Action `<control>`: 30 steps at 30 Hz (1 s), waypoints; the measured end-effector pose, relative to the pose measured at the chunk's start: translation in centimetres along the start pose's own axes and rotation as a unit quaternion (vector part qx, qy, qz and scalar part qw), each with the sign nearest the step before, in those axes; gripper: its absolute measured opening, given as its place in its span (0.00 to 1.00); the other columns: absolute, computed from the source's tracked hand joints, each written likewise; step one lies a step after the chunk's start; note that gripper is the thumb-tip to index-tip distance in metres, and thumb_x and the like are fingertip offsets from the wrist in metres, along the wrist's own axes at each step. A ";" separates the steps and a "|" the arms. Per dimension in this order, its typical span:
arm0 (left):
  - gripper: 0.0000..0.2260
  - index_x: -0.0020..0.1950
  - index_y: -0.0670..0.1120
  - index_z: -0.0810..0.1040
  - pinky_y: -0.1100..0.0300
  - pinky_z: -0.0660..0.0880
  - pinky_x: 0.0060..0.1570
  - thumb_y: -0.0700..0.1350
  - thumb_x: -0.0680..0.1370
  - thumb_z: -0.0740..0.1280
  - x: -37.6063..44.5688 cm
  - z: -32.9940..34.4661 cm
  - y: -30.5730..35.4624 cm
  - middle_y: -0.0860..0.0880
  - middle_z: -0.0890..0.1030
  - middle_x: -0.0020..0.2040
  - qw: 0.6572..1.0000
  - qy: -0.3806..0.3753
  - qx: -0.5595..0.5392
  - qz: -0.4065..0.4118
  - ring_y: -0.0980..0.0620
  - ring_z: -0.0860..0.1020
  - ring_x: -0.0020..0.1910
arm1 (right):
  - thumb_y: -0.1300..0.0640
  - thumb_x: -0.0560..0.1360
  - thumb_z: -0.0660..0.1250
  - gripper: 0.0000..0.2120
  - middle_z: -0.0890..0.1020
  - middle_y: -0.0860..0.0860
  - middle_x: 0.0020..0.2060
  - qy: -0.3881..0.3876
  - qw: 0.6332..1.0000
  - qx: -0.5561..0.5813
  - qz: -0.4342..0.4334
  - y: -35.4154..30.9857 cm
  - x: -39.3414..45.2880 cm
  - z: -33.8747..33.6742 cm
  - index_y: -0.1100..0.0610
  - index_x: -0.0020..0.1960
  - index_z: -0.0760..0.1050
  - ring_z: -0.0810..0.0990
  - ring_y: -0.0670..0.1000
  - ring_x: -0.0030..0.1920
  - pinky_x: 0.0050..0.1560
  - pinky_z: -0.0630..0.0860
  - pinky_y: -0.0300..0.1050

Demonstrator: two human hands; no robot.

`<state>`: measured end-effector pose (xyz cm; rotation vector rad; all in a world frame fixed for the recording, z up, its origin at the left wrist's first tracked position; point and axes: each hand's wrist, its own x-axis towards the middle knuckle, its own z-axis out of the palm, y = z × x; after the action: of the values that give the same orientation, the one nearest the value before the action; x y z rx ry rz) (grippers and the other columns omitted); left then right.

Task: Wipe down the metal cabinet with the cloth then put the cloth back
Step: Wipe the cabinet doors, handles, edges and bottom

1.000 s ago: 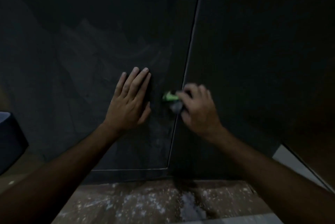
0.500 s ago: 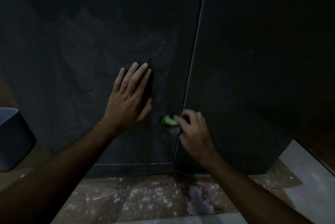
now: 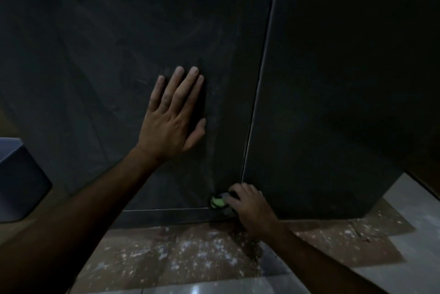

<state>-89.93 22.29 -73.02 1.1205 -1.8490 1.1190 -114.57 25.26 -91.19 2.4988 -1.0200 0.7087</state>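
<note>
The cloth (image 3: pixel 217 202) sat at the very bottom of the metal cabinet (image 3: pixel 119 44), pressed against the lower end of the vertical seam (image 3: pixel 258 79) that divided the cabinet's two dark faces. Only a small pale-green patch of it showed, with a greyer fold beside it; the rest was bunched under the right hand (image 3: pixel 250 205), whose fingers were curled over and around it, grasping it against the metal just above the cabinet's bottom edge. The light was dim there, so it seemed, but could not be said for sure, that the cloth touched the horizontal trim line running left from the seam. Left of the seam and well above the cloth, the left hand (image 3: pixel 172 122) lay flat on the cabinet's front face, fingers straight and held together, thumb spread out toward the seam, holding nothing; its forearm ran down to the lower left. Faint pale smears and streaks marked the panel around and above that hand. The face to the right of the seam was darker and plainer. Below the cabinet, the floor (image 3: pixel 181 253) was brownish and flecked with white specks, with a lighter grey tiled strip to the right of the cabinet's base. Far to the left of the seam, at the picture's edge, stood a dark blue box-like object (image 3: pixel 19 179) resting low near the floor.
</note>
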 end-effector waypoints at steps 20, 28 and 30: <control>0.34 0.79 0.39 0.63 0.44 0.50 0.79 0.57 0.79 0.63 0.1 1.3 0.0 0.39 0.65 0.78 0.998 0.046 0.031 -0.006 0.41 0.59 0.79 | 0.58 0.75 0.67 0.13 0.76 0.52 0.45 0.073 0.997 0.032 0.006 -0.5 1.3 0.9 0.55 0.59 0.79 0.72 0.53 0.43 0.42 0.70 0.48; 0.34 0.79 0.39 0.62 0.43 0.50 0.79 0.58 0.79 0.62 0.0 1.4 -0.1 0.40 0.64 0.78 0.998 0.045 0.038 -0.002 0.41 0.59 0.79 | 0.47 0.58 0.81 0.16 0.77 0.46 0.45 -0.200 0.971 0.028 0.129 -1.7 -4.7 5.8 0.47 0.43 0.82 0.79 0.49 0.38 0.31 0.75 0.42; 0.34 0.79 0.39 0.63 0.44 0.50 0.79 0.58 0.79 0.62 0.1 1.4 -0.1 0.39 0.65 0.78 0.998 0.047 0.034 0.000 0.41 0.59 0.78 | 0.52 0.60 0.81 0.14 0.79 0.47 0.44 -0.196 0.962 0.060 0.179 -1.2 -5.1 5.5 0.48 0.43 0.80 0.80 0.50 0.37 0.31 0.77 0.43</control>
<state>-90.07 20.99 -73.47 1.0870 -1.7497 1.2221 -115.12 26.18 -98.71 2.6506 -1.6442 0.3787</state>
